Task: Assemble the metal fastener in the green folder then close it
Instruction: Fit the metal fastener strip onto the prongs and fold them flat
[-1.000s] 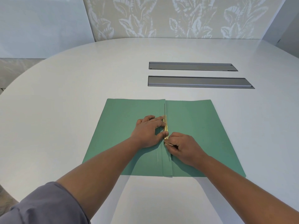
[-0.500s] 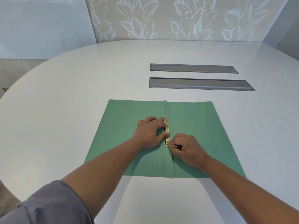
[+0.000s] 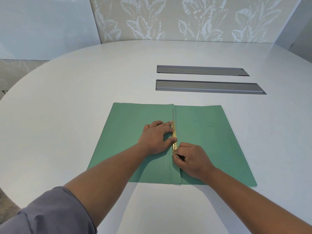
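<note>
The green folder (image 3: 207,132) lies open and flat on the white table, its spine running toward me. A gold metal fastener bar (image 3: 174,135) lies along the spine. A thin prong (image 3: 172,114) stands up at the bar's far end. My left hand (image 3: 156,137) rests flat on the left flap, fingertips and thumb pressing the bar's left edge. My right hand (image 3: 190,160) is curled at the bar's near end, thumb and forefinger pinching a thin metal prong there.
Two long grey recessed panels (image 3: 207,86) sit in the round white table (image 3: 84,92) beyond the folder. A leaf-patterned wall stands behind the table's far edge.
Both hands stay at the fastener. My right hand's fingers have shifted slightly at the near end of the bar; the view has tilted a little.
</note>
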### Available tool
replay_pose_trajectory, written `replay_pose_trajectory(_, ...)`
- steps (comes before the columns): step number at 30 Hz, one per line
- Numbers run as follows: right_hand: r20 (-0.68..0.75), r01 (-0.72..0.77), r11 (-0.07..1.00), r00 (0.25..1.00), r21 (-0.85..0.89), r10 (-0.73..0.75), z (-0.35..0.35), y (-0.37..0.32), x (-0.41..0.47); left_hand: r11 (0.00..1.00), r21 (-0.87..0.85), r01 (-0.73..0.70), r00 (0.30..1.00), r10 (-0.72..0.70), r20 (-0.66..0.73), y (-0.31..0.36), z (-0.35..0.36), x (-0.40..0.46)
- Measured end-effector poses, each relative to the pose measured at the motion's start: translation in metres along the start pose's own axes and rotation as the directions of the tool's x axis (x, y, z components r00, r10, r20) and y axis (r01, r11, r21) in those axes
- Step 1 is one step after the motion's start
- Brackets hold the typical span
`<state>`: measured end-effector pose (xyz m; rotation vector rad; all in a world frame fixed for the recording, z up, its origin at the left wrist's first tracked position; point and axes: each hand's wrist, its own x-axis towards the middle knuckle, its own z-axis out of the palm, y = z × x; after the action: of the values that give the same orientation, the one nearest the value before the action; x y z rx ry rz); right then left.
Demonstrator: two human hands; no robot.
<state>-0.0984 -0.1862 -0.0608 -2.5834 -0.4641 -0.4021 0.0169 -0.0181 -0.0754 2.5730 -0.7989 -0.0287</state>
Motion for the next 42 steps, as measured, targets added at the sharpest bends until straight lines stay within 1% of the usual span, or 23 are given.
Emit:
replay_pose_trajectory(9, 0.012, 0.08, 0.992, 0.997, -0.095, -0.079, 0.0, -0.006, -0.006, 1.0, -0.002, -0.005, 1.0, 0.005, 0.01, 0.0, 0.0, 0.0)
replay_pose_trajectory(13, 0.022, 0.079, 0.99, 0.997, -0.116, -0.077, -0.001, -0.008, -0.008, 1.0, -0.003, -0.002, 1.0, 0.002, 0.007, 0.0, -0.001, -0.001)
replay_pose_trajectory(15, 0.05, 0.076, 0.989, 0.996, -0.126, -0.07, -0.002, -0.007, -0.009, 1.0, 0.003, -0.004, 1.0, 0.004, 0.006, 0.001, -0.001, -0.001)
replay_pose_trajectory(18, 0.064, 0.077, 0.99, 0.996, -0.115, -0.07, -0.002, -0.006, -0.009, 1.0, 0.004, -0.006, 1.0, 0.006, 0.008, 0.001, -0.001, -0.001)
replay_pose_trajectory(23, -0.003, 0.053, 0.998, 0.999, -0.039, -0.053, 0.001, -0.005, -0.008, 1.0, 0.011, -0.007, 1.0, 0.007, 0.017, 0.0, -0.001, -0.001)
replay_pose_trajectory(26, -0.03, -0.006, 0.999, 1.0, 0.051, 0.008, 0.003, -0.002, -0.005, 1.0, 0.008, -0.008, 1.0, 0.007, 0.018, 0.0, -0.001, -0.001)
replay_pose_trajectory(29, -0.008, -0.105, 0.98, 0.994, 0.171, 0.108, 0.003, 0.004, -0.002, 1.0, 0.007, -0.007, 1.0, 0.007, 0.015, 0.0, -0.001, 0.0)
replay_pose_trajectory(35, 0.004, -0.259, 0.867, 0.959, 0.426, 0.284, 0.004, 0.011, 0.0, 1.0, -0.003, -0.007, 1.0, 0.007, 0.006, 0.001, -0.001, -0.001)
replay_pose_trajectory(38, 0.019, -0.322, 0.811, 0.933, 0.488, 0.359, 0.003, 0.012, 0.004, 1.0, 0.003, -0.009, 1.0, 0.009, 0.006, 0.001, -0.002, -0.001)
replay_pose_trajectory(42, 0.073, -0.43, 0.755, 0.887, 0.496, 0.457, 0.001, 0.016, 0.012, 1.0, 0.008, -0.01, 1.0, 0.01, 0.005, 0.001, -0.001, -0.001)
